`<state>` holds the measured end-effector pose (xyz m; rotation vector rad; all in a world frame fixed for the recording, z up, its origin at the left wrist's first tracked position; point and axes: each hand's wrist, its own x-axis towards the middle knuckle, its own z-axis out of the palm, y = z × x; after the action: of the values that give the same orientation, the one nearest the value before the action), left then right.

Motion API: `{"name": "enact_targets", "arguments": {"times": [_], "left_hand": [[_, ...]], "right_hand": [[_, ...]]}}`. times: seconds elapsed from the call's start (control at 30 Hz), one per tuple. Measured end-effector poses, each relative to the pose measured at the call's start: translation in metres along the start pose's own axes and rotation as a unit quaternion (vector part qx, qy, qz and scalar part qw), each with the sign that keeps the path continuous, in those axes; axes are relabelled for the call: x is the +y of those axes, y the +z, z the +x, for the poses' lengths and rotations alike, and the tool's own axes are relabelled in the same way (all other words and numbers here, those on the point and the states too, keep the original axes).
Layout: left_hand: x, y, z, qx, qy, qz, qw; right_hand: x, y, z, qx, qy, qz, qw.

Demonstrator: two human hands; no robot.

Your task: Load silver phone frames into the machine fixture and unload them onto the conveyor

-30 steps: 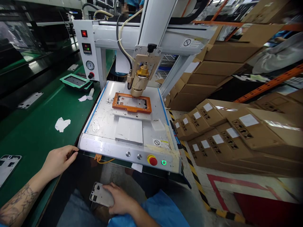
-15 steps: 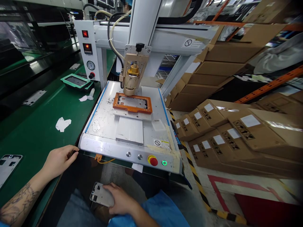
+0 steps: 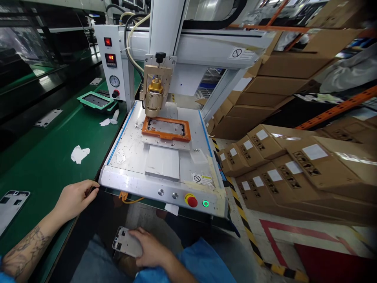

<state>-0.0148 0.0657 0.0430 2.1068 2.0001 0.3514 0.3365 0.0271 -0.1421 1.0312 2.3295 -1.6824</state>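
Though its lower half is hidden under the right hand [image 3: 153, 249], the flat silvery phone frame [image 3: 125, 243] lies on the person's lap, fingers curled over it and holding it. Resting loosely spread, the left hand [image 3: 73, 198] lies empty on the edge of the green table [image 3: 44, 165], fingertips by the machine's white base [image 3: 141, 182]. Compared with a second ago, the brass dispensing head [image 3: 153, 98] has slid leftward to the corner of the orange jig [image 3: 166, 129]. Both hands have stayed put.
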Motion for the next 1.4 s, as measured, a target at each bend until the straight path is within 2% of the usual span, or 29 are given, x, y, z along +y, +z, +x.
{"name": "enact_targets", "arguments": {"times": [0.2, 0.47, 0.53, 0.6, 0.7, 0.83, 0.9, 0.97, 1.03, 1.1, 1.2, 1.27, 1.4], "left_hand": [[0.002, 0.0, 0.0, -0.001, -0.003, 0.004, 1.0], [-0.004, 0.003, -0.002, 0.009, 0.002, -0.003, 1.0], [0.001, 0.002, -0.002, 0.031, 0.011, -0.021, 0.999], [0.017, -0.002, 0.005, 0.061, 0.037, -0.052, 0.996], [0.061, -0.006, 0.034, 0.107, 0.144, -0.086, 0.98], [0.136, -0.004, 0.107, 0.215, 0.315, -0.039, 0.924], [0.166, -0.001, 0.145, 0.249, 0.363, 0.01, 0.898], [0.186, 0.003, 0.174, 0.253, 0.396, 0.05, 0.881], [0.196, 0.005, 0.189, 0.24, 0.437, 0.084, 0.863], [0.199, 0.002, 0.195, 0.222, 0.489, 0.117, 0.835], [0.2, -0.017, 0.206, 0.222, 0.533, 0.13, 0.806], [0.205, -0.036, 0.226, 0.247, 0.513, 0.115, 0.814], [0.227, -0.074, 0.277, 0.269, 0.405, 0.118, 0.866]], "right_hand": [[0.008, 0.006, 0.002, 0.014, -0.013, 0.002, 1.0], [0.004, 0.004, 0.0, 0.016, -0.008, 0.009, 1.0], [0.002, 0.002, 0.0, 0.014, -0.003, 0.013, 1.0], [0.0, 0.0, -0.001, 0.011, 0.0, 0.015, 1.0], [-0.003, -0.001, -0.001, 0.004, -0.011, 0.023, 1.0], [-0.005, -0.004, -0.003, 0.003, -0.034, 0.033, 0.999], [-0.004, -0.005, -0.004, 0.001, -0.036, 0.029, 0.999], [0.001, -0.005, -0.004, 0.002, -0.031, 0.018, 0.999], [0.007, -0.003, -0.003, 0.007, -0.025, 0.006, 1.0], [0.014, 0.001, 0.001, 0.015, -0.026, -0.003, 1.0], [0.022, 0.007, 0.007, 0.023, -0.033, -0.014, 0.999], [0.025, 0.009, 0.009, 0.021, -0.032, -0.018, 0.999], [0.023, 0.007, 0.005, 0.023, -0.046, 0.004, 0.999]]}}
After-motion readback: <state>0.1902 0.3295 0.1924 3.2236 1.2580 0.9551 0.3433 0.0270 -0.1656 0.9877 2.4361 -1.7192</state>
